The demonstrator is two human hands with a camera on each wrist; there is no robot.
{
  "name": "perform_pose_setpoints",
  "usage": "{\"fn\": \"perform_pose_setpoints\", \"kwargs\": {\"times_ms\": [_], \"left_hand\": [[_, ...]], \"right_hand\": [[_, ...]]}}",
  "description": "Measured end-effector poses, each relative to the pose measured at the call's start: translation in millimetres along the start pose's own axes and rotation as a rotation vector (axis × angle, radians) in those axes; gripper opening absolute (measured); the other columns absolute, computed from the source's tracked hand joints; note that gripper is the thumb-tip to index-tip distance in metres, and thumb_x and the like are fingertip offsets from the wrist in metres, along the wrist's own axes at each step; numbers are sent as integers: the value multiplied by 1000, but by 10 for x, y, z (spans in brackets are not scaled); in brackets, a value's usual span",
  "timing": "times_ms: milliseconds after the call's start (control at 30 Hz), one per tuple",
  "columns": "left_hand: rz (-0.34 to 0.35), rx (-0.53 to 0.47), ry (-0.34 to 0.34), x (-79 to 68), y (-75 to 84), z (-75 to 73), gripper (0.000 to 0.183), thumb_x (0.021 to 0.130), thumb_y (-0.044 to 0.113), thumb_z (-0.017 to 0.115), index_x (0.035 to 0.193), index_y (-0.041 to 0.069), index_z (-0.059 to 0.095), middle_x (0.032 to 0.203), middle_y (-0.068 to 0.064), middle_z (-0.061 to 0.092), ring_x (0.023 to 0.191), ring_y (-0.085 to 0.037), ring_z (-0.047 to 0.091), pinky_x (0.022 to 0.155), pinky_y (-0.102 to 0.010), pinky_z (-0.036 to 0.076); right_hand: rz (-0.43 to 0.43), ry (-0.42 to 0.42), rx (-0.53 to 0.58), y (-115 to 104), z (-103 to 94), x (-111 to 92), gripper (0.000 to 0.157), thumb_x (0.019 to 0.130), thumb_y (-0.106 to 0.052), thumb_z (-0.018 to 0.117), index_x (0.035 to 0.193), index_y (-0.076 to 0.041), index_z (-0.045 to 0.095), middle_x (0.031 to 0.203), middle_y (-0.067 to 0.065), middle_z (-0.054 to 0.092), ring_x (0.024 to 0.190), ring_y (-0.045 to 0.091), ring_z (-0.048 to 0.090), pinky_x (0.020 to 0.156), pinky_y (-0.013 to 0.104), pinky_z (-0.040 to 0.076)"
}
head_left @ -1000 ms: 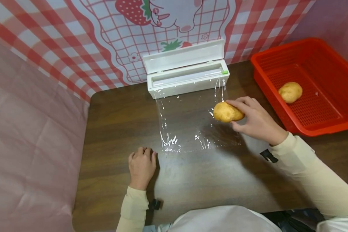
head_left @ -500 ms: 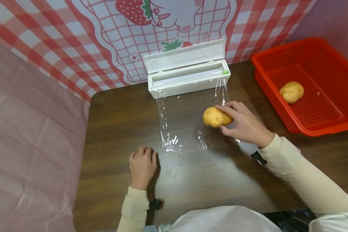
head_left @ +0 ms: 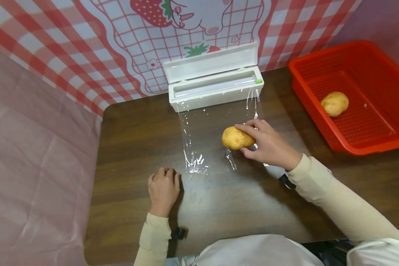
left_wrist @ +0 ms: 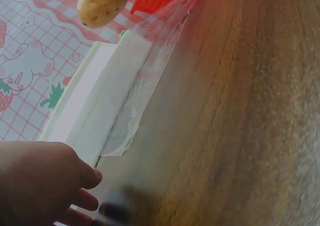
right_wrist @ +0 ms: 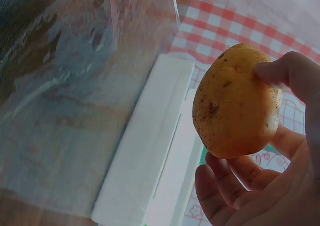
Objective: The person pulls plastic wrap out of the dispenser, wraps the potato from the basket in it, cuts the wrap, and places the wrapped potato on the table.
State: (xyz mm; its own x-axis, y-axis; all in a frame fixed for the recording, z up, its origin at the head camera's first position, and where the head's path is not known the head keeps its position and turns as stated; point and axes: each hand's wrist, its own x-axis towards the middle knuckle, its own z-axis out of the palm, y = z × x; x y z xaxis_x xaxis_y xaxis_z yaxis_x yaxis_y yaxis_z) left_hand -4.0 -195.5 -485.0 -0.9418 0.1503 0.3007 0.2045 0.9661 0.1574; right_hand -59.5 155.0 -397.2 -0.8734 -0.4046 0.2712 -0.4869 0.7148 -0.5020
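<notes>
My right hand (head_left: 270, 144) grips a potato (head_left: 236, 138) between thumb and fingers, above a sheet of clear plastic wrap (head_left: 204, 147). In the right wrist view the potato (right_wrist: 237, 103) shows brown specks on its skin. The wrap runs over the table from a white wrap dispenser (head_left: 216, 96), whose lid stands up at the back. My left hand (head_left: 163, 192) rests on the wooden table just left of the wrap's front corner, holding nothing. In the left wrist view, that hand (left_wrist: 45, 181) has its fingers loosely bent.
A red plastic basket (head_left: 319, 135) stands at the right with a second potato (head_left: 334, 104) inside. Behind the dispenser rises a red-and-white checked cloth (head_left: 96, 55) with a cartoon print. A pink cloth (head_left: 36, 155) hangs along the left side of the wooden table (head_left: 129, 144).
My right hand has carried the potato leftward and slightly nearer to me, from the wrap's right edge to over its middle. The left hand has stayed in place.
</notes>
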Motion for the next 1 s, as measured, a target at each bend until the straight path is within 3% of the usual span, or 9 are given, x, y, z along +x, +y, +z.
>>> {"fn": "perform_pose_setpoints", "kwargs": {"times_ms": [200,367,433,533,633,733,833,1000], "left_hand": [[-20,-11,9,10,12,-33,24,92,23,74,99,0,76,98,-18,72,79,-35,70,93,-61,47],[-14,-29,101,56,153,-79,21,90,22,75,90,1,75,88,-15,69,76,-33,65,79,-52,48],[49,-55,140,99,269,-77,19,88,20,77,86,1,73,82,-12,68,73,-31,63,69,-45,46],[199,-112,147,176,486,-41,14,85,16,79,80,5,71,73,-7,66,64,-25,61,58,-38,43],[347,-158,98,234,725,18,17,84,10,77,71,10,66,64,-1,60,54,-20,58,49,-33,41],[453,-141,58,270,935,86,23,80,5,74,64,14,59,60,2,56,50,-18,56,45,-31,42],[502,-77,35,293,1091,150,22,76,6,74,64,15,59,62,4,56,51,-17,56,42,-31,42],[507,25,-2,311,1236,203,14,76,9,77,69,17,68,70,5,60,53,-16,59,39,-32,43]], "right_hand": [[-9,-38,-5,-52,113,33,65,77,-21,85,137,-8,61,121,14,57,110,33,51,87,49,49],[-13,-79,-28,-56,249,66,65,79,-23,85,137,-9,61,119,13,59,106,32,56,89,48,50],[-5,-91,-28,-40,305,65,65,78,-23,85,137,-8,61,120,13,59,106,33,57,91,49,49],[19,-111,-22,-9,381,54,65,79,-23,85,137,-7,61,120,14,59,106,33,57,90,51,50],[33,-122,-21,26,452,39,66,79,-24,85,137,-8,61,120,15,60,106,34,57,88,51,50],[33,-123,-19,58,524,35,66,78,-24,85,137,-8,61,120,15,60,106,34,57,89,51,49],[29,-125,-22,79,585,34,65,78,-24,86,137,-8,62,119,15,60,106,34,57,89,51,49],[43,-141,-6,75,624,32,65,77,-22,85,137,-8,62,118,16,60,105,34,56,88,50,50]]}}
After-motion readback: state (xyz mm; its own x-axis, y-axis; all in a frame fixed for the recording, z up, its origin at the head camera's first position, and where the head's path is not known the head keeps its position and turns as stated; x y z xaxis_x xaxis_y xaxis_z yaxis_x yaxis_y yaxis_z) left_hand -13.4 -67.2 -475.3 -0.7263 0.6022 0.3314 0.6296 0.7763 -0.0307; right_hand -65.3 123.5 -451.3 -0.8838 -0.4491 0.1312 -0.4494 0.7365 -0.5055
